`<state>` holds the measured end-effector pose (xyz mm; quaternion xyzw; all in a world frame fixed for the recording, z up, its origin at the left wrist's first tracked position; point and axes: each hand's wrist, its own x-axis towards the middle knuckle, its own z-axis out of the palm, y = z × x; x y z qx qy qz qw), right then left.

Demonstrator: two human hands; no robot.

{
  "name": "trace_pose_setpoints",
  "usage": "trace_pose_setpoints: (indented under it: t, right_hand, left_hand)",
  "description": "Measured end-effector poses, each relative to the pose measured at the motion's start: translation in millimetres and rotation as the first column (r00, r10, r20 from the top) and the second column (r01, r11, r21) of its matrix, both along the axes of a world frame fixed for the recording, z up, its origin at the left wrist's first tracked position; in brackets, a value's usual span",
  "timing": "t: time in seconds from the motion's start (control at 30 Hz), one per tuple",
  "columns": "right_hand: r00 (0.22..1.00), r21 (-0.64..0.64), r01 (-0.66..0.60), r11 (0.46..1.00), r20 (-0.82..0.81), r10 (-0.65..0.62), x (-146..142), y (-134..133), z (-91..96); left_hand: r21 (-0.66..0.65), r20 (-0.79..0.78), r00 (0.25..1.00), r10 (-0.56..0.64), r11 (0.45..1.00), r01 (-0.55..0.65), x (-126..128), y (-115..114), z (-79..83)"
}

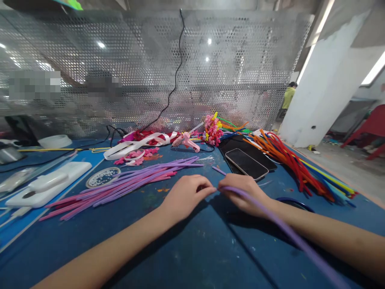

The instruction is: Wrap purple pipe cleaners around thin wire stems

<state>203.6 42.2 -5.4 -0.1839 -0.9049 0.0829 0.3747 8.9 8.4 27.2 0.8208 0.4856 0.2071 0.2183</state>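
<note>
My left hand (185, 194) and my right hand (242, 190) meet at the middle of the blue table (186, 257), fingertips pinched together on a purple pipe cleaner (282, 226). The pipe cleaner runs from the pinch back over my right wrist toward the lower right. A short purple end (219, 171) sticks out just beyond my right fingers. A pile of purple and pink pipe cleaners (129, 184) lies left of my left hand.
Two phones (246, 163) lie just beyond my right hand. Red, orange and blue pipe cleaners (296, 164) are piled at right. A pink glue gun (186, 141), ribbons (135, 145), small flowers (213, 130), a bead dish (102, 177) and white devices (45, 188) sit around.
</note>
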Motion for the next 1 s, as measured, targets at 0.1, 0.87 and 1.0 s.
trace_pose_setpoints:
  t: [0.1, 0.87, 1.0]
  right_hand:
    - [0.994, -0.332, 0.030, 0.943, -0.087, -0.063, -4, 2, -1.1]
    - [0.980, 0.671, -0.200, 0.714, 0.118, 0.163, 14, -12, 14.0]
    - [0.987, 0.657, -0.158, 0.737, 0.106, 0.117, 13, -12, 10.9]
  left_hand:
    - [0.563, -0.411, 0.911, -0.016, 0.782, 0.268, -3, -4, -3.0]
    - [-0.903, 0.429, 0.848, 0.310, 0.174, 0.393, -1, 1, 0.2]
    - [-0.854, 0.458, 0.854, 0.246, 0.388, 0.347, 0, 1, -1.9]
